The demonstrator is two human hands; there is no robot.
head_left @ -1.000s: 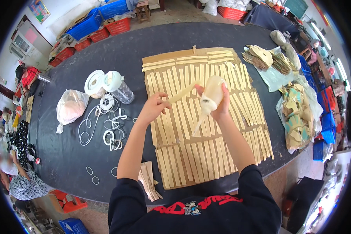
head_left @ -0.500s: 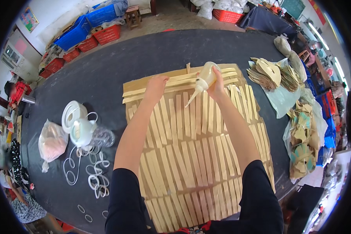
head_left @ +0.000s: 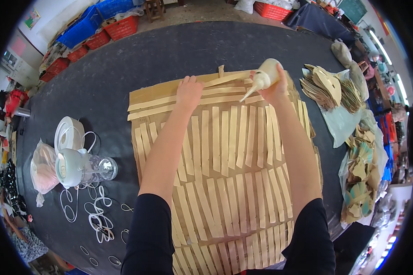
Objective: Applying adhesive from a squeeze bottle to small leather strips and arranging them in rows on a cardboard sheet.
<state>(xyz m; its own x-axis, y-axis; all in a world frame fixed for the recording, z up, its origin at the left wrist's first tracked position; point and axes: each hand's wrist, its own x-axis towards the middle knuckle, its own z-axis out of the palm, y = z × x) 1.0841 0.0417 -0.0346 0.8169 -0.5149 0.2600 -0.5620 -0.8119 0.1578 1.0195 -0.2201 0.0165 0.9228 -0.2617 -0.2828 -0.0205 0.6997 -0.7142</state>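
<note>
My right hand (head_left: 276,89) is wrapped around a translucent squeeze bottle (head_left: 269,73) with pale contents. The bottle is tilted, its thin nozzle pointing down and left over the board. Closed fingers of my left hand (head_left: 190,94) are at the left end of a tan strip (head_left: 227,80), which slants up to the right near the board's far edge. Below it, two long strips (head_left: 158,109) run crosswise. Rows of shorter tan strips (head_left: 216,137) cover the rest of a brown cardboard sheet (head_left: 144,93) beneath both forearms.
On the dark table (head_left: 179,50), a clear bottle with a pale top (head_left: 80,168), a white tape roll (head_left: 69,133), a bag of pink material (head_left: 43,167) and white elastic loops (head_left: 98,220) lie left. Stacked cut pieces (head_left: 323,87) and a bag of scraps (head_left: 360,183) lie right.
My right hand has carried the squeeze bottle right and slightly up. My left hand has shifted a little, and a strip now slants from its fingers. The whole view has shifted too.
</note>
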